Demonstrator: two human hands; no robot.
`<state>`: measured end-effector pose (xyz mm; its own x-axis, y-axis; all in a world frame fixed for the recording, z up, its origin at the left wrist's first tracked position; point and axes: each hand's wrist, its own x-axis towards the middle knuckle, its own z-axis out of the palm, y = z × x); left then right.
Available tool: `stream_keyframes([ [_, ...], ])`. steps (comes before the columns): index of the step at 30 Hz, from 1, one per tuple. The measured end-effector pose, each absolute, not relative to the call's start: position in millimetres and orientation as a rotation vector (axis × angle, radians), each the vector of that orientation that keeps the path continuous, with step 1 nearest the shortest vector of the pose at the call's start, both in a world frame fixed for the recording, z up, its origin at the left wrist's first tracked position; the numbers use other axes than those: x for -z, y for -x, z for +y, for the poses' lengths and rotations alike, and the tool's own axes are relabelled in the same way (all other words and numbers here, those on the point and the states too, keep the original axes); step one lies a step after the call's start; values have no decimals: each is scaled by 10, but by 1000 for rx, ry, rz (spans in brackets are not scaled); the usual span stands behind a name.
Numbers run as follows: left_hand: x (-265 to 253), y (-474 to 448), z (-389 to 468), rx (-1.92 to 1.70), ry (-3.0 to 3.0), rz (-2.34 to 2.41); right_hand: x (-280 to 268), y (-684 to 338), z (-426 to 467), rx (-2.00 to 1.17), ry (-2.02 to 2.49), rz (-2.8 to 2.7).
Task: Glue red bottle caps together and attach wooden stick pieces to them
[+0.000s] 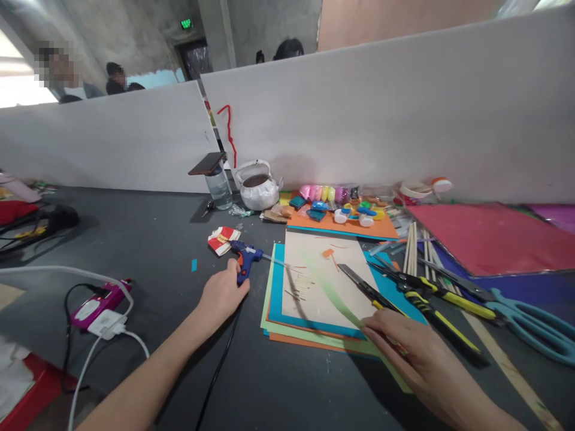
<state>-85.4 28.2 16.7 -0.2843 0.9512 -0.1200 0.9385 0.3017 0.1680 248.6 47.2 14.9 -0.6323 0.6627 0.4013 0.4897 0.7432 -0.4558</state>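
My left hand point(222, 291) is closed at the handle of a blue hot glue gun point(248, 257), which rests on the dark table with a glue stick out of its back. Between the fingers of my right hand point(415, 341) is a light green paper strip point(336, 302), slightly blurred, reaching over a pale sheet point(305, 248). A black and yellow utility knife point(365, 288) runs under that hand; whether the fingers also grip it, I cannot tell. Short thin sticks point(302, 287) and an orange paper piece point(328, 254) lie on the sheet.
Pliers point(431, 284), blue-handled scissors point(530, 317) and wooden sticks point(410, 248) lie to the right. At the back stand a white kettle-shaped pot point(259, 193), a glass jar point(219, 188) and coloured clay point(327, 193). A pink power strip point(92, 308) with cables sits left.
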Motion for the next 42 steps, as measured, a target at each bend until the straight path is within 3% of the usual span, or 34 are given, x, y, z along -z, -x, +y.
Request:
stream_keyframes([
  [14,-216,1006,609,-115,-1789,2545,-125,-2487,471,-485,1038,-2269],
  [23,-278,417,519,-141,-2454,1710,-24,-2563,530,-599,1393,-2161],
  [30,-149,162,921,-121,-2558,1518,33,-2578,499,-224,1498,-2385],
  [42,-130,153,942,-244,-2458,1474,38,-2569,494,-187,1319,-2403],
])
